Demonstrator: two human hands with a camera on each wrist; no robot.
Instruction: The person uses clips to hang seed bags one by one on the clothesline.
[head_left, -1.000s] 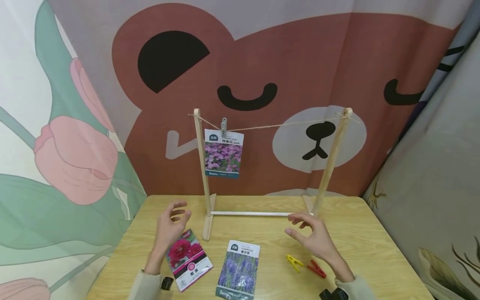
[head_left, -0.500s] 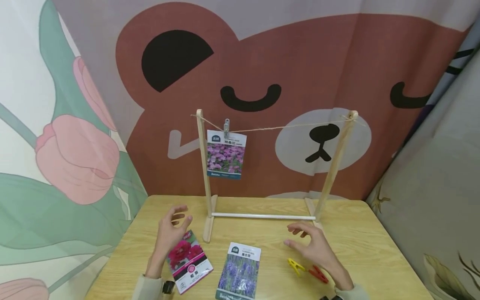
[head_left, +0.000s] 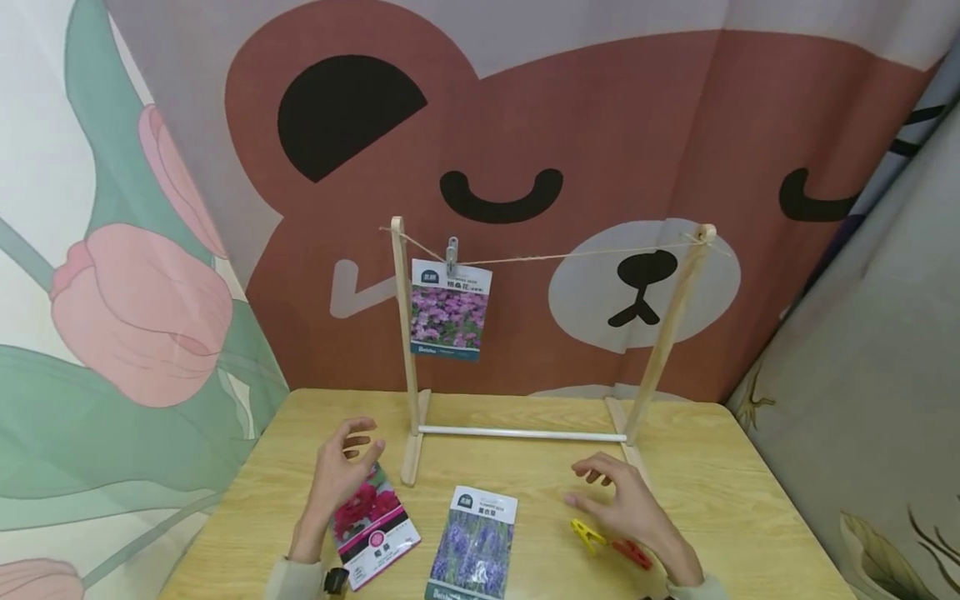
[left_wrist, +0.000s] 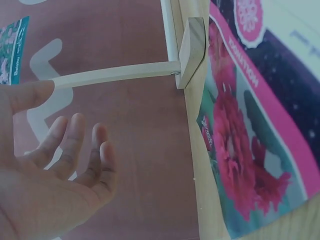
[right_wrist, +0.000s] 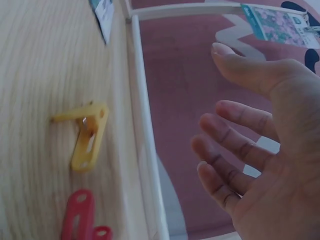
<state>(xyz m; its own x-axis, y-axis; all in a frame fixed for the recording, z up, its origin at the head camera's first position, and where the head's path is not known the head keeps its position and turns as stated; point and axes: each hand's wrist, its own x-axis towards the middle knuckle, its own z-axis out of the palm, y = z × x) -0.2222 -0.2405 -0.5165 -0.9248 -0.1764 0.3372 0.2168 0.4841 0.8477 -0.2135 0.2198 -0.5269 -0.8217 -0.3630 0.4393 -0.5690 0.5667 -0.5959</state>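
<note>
right wrist: yellow clip point(right_wrist: 97, 131) lies apart from fingers point(right_wrist: 220, 131)

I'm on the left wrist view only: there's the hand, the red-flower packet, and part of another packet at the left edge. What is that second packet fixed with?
Observer: A grey clip holds the hanging packet by its top edge on the string.
Operator: Is there a packet I can't see at all?
Observer: Yes, a blue-purple flower packet lies flat on the table, to the right of the red-flower packet and apart from it.
Operator: Any spare clips about?
Observer: Two: a yellow clothespin and a red clothespin lie on the table near the right hand.
</note>
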